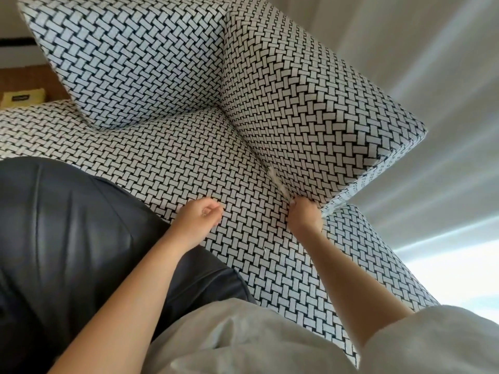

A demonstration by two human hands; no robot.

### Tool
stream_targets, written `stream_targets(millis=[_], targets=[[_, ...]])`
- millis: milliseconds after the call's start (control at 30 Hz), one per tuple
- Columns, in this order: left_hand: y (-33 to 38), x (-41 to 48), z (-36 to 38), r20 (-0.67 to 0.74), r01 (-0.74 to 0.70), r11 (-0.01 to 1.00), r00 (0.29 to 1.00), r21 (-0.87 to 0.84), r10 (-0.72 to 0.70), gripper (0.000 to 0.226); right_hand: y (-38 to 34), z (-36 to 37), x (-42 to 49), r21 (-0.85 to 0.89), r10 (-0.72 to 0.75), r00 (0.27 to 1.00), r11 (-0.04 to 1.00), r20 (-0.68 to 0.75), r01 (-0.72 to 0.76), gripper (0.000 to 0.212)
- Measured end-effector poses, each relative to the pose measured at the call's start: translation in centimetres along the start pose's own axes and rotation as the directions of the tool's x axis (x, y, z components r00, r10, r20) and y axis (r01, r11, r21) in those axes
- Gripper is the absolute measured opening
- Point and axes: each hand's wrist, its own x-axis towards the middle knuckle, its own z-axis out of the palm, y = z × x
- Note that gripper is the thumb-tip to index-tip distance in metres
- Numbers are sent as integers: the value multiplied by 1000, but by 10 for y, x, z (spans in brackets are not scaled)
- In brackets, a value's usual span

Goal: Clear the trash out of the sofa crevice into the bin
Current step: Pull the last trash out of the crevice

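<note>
— Where is the trash?
— There are white paper scraps (pixel 276 179) wedged in the crevice (pixel 251 148) between the sofa's seat cushion (pixel 189 157) and the armrest (pixel 310 98).
— And the hands?
— The right hand (pixel 305 215) digs in and pinches the scraps' near end. The left hand (pixel 199 220) hovers over the seat with its fingers curled to the thumb; I cannot tell if it holds anything.

What stays out of sight

The right hand (pixel 305 214) buries its fingertips in the sofa crevice (pixel 251 144), hiding its grip; the white trash (pixel 274 175) shows only partly. At the left edge, a yellow item (pixel 21 98) is cut off, its label unreadable.
</note>
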Motion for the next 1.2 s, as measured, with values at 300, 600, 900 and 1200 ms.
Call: stream_targets(millis=[300,600,900,1200], targets=[[12,-2,10,24,41,982,999,-185,-37,21,-7,7,-35,446,-243,956,846,-167,292,27],[17,-8,9,299,370,632,928,-681,-221,46,-68,-2,-75,931,-554,750,167,361,-325,30],[15,-8,10,147,368,699,923,-613,-357,29,-60,10,-75,594,-557,829,680,38,430,19],[10,-2,9,189,412,600,897,-686,-399,25,-4,10,-41,284,-344,936,893,-69,349,31]])
